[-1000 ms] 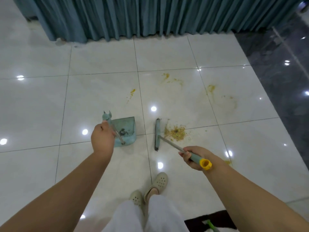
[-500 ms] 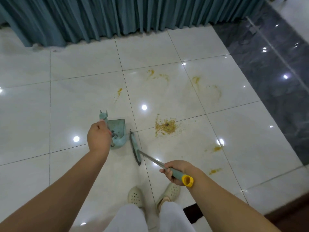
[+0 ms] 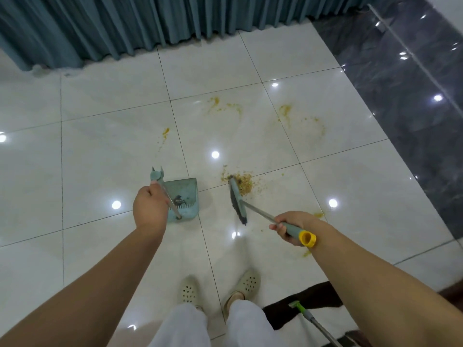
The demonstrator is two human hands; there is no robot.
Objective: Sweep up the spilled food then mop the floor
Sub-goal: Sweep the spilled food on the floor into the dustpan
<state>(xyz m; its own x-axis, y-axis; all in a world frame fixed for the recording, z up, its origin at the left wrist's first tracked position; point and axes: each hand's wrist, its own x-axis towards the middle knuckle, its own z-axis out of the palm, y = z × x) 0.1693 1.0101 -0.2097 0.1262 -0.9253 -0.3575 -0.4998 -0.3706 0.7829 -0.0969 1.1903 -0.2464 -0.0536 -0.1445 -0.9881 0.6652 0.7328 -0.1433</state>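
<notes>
My left hand (image 3: 149,208) grips the metal handle of a teal dustpan (image 3: 184,196) that rests on the white tiles, its mouth facing right. My right hand (image 3: 292,227) holds the teal, yellow-capped handle of a small broom (image 3: 238,200). The broom's brush head lies on the floor just left of a pile of yellow food crumbs (image 3: 244,182), touching its edge. A gap of bare tile separates the dustpan from the broom. Yellow smears (image 3: 225,106) and specks (image 3: 285,111) mark the tiles farther away, and a small streak (image 3: 165,132) lies beyond the dustpan.
A teal curtain (image 3: 150,18) hangs along the far side. Dark grey tiles (image 3: 413,83) run along the right. My feet in pale clogs (image 3: 245,284) stand below. A mop with a green joint (image 3: 299,308) lies over a dark mat (image 3: 303,304) at the bottom right.
The broom head has swung from beside the dustpan back to the right, to the edge of the crumb pile. The dustpan stays where it was.
</notes>
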